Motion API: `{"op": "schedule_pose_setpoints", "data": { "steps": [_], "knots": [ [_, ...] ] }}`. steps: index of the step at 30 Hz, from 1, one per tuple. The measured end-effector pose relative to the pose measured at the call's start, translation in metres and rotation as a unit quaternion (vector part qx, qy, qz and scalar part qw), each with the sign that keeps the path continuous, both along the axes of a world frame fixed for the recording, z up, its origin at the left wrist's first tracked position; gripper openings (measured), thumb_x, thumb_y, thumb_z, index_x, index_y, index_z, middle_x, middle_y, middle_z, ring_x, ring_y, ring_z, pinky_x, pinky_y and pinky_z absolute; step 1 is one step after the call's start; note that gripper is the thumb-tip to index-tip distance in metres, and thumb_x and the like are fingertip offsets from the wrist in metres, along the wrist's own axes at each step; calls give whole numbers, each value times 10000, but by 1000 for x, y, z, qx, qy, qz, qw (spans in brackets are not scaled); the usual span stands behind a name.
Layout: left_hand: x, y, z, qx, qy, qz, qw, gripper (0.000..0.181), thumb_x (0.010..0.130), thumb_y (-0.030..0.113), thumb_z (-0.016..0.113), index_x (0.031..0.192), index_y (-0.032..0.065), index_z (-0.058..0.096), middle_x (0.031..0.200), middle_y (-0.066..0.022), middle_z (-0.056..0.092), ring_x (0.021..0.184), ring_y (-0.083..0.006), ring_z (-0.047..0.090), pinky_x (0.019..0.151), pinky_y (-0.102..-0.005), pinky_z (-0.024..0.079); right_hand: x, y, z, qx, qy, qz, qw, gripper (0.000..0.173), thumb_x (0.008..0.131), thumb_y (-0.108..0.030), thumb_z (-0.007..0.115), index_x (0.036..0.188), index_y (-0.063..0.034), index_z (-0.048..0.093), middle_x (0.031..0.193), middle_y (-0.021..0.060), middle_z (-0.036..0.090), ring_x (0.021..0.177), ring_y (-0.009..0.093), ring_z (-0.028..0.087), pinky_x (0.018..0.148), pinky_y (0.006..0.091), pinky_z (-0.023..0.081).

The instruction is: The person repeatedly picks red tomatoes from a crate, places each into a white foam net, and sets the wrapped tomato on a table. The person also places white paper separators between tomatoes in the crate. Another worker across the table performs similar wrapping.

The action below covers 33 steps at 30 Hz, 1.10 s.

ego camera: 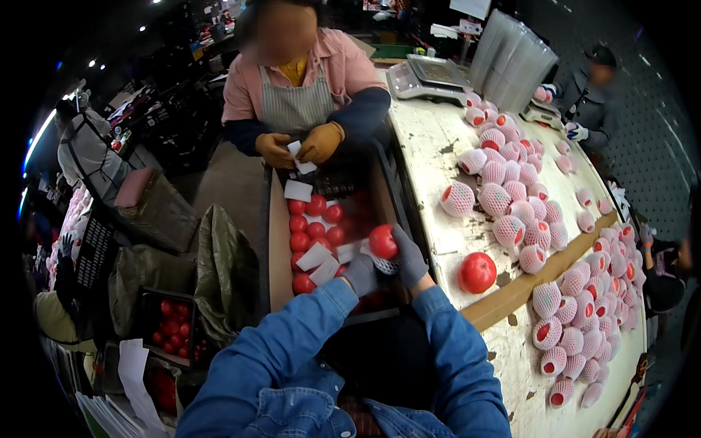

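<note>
Over the near right part of a fruit box (278,257), my right hand (411,257) in a grey glove grips a red round fruit (383,242). A white foam net (388,266) sits just under that fruit, between my hands. My left hand (360,274), also grey-gloved, holds the net's left side; its fingertips are partly hidden. Below and left of my hands, red fruits (299,241) lie in the box with white paper pieces (313,256) on top. One bare red fruit (477,272) rests on the white table (438,159) to my right.
Foam-netted fruits (494,199) cover much of the table, divided by a wooden strip (526,282). A scale (427,79) and stacked clear plastic trays (509,55) stand at its far end. Across the box, a person's gloved hands (298,148) hold white paper. A fruit crate (172,328) stands lower left.
</note>
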<state>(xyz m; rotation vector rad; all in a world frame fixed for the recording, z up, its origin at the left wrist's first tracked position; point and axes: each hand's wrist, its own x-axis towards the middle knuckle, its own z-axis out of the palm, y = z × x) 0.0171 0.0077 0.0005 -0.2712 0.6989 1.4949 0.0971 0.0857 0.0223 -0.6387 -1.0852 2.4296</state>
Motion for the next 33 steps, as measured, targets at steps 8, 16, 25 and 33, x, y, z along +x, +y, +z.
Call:
{"op": "schedule_pose_setpoints", "data": {
  "steps": [8, 16, 25, 33],
  "knots": [
    [10, 11, 8, -73, 70, -29, 994, 525, 878, 566, 297, 1168, 170, 484, 1185, -72, 537, 1054, -259, 508, 882, -438, 438, 2, 9, -5, -2, -20, -23, 1000, 370, 872, -368, 577, 1054, -46, 570, 984, 78, 606, 891, 162, 594, 806, 302, 493],
    [4, 8, -9, -81, 89, 7, 993, 467, 893, 529, 318, 1141, 177, 498, 1136, -52, 561, 1045, -226, 512, 894, -411, 434, 2, 2, -4, 5, -19, -10, 1000, 376, 874, -393, 565, 1041, -57, 568, 951, 78, 615, 860, 173, 606, 800, 305, 496],
    [5, 7, 3, -77, 63, 10, 995, 434, 903, 506, 321, 1088, 174, 529, 1100, -57, 573, 985, -229, 524, 852, -381, 439, 6, 1, 0, 3, -3, 13, 1000, 379, 882, -394, 550, 1074, -67, 550, 990, 72, 603, 882, 170, 595, 810, 304, 487],
    [9, 7, 16, -99, 155, 23, 983, 423, 903, 486, 336, 1072, 152, 532, 1026, -81, 583, 951, -233, 541, 824, -365, 454, 8, 7, -9, 3, 15, 25, 1000, 380, 888, -401, 537, 1087, -78, 546, 1011, 75, 602, 905, 172, 590, 826, 308, 483]
  ]
}}
